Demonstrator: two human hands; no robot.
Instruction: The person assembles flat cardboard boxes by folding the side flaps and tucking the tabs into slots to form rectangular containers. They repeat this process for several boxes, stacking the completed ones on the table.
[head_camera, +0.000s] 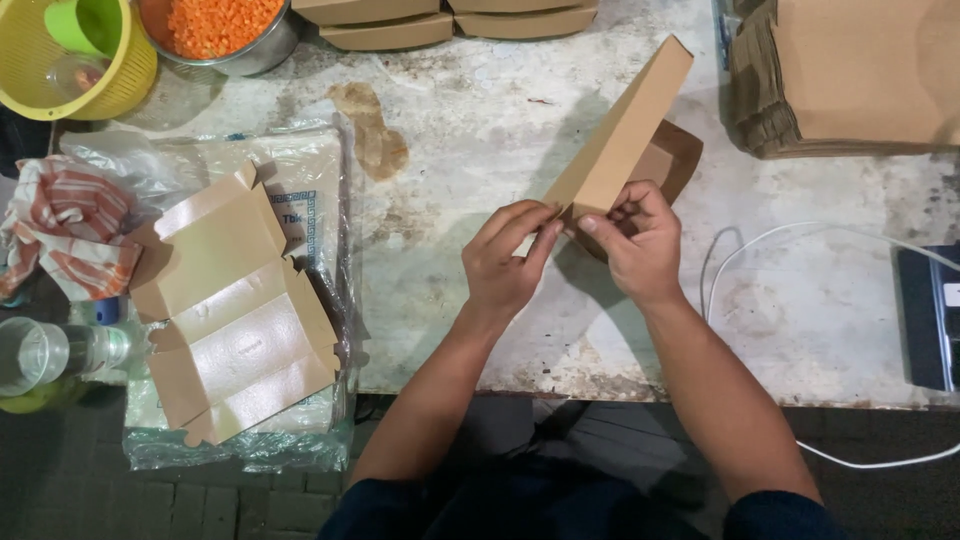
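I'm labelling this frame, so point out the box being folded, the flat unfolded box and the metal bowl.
box being folded (625, 130), head view, its raised brown panel.
flat unfolded box (235, 310), head view, its pale inner face.
metal bowl (262, 52), head view, its right rim.

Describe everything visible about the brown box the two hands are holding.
The brown cardboard box is plain kraft paperboard, half folded, with one long panel rising tilted toward the table's far edge and a darker flap behind. The left hand and right hand pinch its near corner, above the stained white table.

body: two bare forearms, no gloves | sleeves: dark navy, pushed up past the elbows, at 6 and 5 o'clock | left hand (505, 262), right hand (640, 245): no rings, no watch
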